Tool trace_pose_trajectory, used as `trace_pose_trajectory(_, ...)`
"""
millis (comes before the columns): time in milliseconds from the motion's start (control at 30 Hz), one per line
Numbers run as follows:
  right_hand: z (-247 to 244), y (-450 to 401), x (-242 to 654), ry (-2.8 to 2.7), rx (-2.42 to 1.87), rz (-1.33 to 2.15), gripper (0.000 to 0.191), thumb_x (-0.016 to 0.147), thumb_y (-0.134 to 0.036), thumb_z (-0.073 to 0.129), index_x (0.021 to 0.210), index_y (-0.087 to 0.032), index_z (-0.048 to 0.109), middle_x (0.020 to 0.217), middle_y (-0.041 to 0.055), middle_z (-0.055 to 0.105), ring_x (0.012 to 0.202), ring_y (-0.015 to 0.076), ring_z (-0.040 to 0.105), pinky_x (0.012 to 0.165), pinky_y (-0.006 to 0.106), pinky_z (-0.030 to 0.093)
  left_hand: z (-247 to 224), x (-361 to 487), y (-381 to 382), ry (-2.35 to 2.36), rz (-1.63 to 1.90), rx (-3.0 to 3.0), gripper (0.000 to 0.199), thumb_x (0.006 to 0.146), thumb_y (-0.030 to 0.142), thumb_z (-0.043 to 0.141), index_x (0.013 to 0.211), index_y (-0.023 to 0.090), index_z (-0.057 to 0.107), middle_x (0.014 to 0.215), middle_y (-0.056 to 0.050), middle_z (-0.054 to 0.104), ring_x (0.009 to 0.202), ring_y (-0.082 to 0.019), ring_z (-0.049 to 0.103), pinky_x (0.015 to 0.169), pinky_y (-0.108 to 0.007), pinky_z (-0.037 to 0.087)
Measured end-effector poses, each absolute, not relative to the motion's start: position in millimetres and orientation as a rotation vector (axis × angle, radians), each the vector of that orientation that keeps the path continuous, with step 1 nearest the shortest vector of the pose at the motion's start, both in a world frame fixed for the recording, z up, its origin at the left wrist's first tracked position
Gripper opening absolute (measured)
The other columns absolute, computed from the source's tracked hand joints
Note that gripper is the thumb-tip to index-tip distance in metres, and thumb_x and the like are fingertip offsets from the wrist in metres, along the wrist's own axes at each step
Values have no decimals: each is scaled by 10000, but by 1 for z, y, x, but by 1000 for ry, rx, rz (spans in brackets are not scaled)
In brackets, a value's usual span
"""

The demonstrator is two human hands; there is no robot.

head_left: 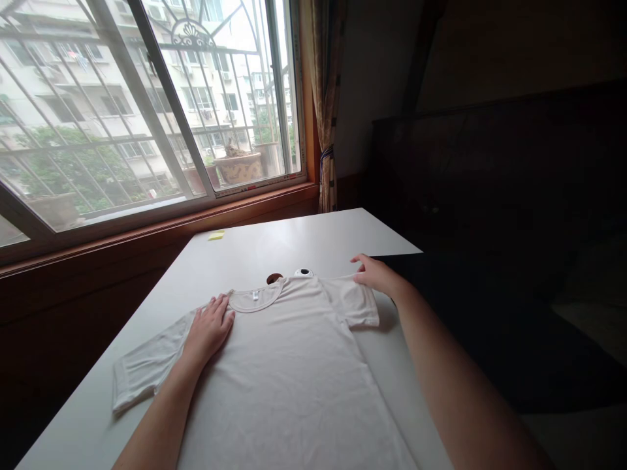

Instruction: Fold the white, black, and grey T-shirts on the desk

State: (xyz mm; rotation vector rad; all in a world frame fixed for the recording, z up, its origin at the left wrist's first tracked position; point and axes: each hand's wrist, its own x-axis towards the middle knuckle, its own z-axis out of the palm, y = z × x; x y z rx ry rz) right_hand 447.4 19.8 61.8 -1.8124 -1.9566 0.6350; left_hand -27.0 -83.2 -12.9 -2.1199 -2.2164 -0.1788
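A pale T-shirt (279, 365) lies spread on the white table, its round neckline and small label away from me. My left hand (210, 325) rests flat on the shirt beside the left end of the neckline, fingers stretched out. At the outer top edge of the right sleeve (360, 303) is my right hand (376, 273). Its forefinger reaches out apart from the thumb, and the lower fingertips touch the fabric; the other fingers are partly hidden. The left sleeve (147, 365) slants out past my left forearm, with some wrinkles.
Just beyond the collar sit a brown round object (274, 278) and a white object with a dark opening (304, 272), both partly covered. A yellow slip (216, 235) lies near the far left corner of the white table (313, 235). Behind are a barred window and a curtain (327, 111).
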Motion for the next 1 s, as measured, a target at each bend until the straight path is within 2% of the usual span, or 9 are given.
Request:
trace_pose_trajectory(100,70,18,442,-1897,-1719,643,512,810,-214,639,1319,-235,594,1039,36,695,899,180,659,723,236,469,-13,-27,-83,-2221,-179,-2120,599,1050,427,286,1576,163,395,1673,-100,335,1559,-301,274,1247,-564,221)
trace_pose_trajectory(333,94,4,416,-1833,-1417,657,463,793,-280,695,1254,-257,669,984,13,702,760,159,613,668,254,447,-15,-29,-85,-2214,-293,-2116,617,1044,438,334,1622,225,294,1676,-94,339,1550,-295,297,1242,-540,247)
trace_pose_trajectory(633,109,-22,371,-1990,-1219,626,392,865,-323,690,1255,-287,665,963,-16,717,695,131,617,657,258,454,-14,-27,-87,-2187,-315,-2111,611,1035,434,352,1609,225,331,1660,-97,371,1534,-311,331,1234,-540,269)
trace_pose_trajectory(700,110,-29,359,-2026,-1160,710,398,886,-354,688,1274,-274,652,974,-6,722,686,129,642,654,259,475,-13,-27,-87,-2183,-322,-2111,610,1035,428,353,1608,222,334,1660,-100,370,1532,-317,333,1231,-550,271)
trace_pose_trajectory(867,109,-35,342,-2047,-894,1191,464,969,-492,604,1362,-246,585,1048,43,746,684,141,720,610,253,498,-14,-28,-87,-2158,-316,-2114,602,1035,426,353,1596,207,357,1659,-109,372,1529,-317,337,1230,-539,280)
trace_pose_trajectory(1000,102,-23,351,-1985,-1062,1044,319,995,-422,553,1224,-224,655,993,38,759,651,134,718,596,240,475,-15,-29,-87,-2138,-325,-2122,591,1031,428,364,1578,208,387,1654,-117,380,1521,-331,347,1221,-564,290)
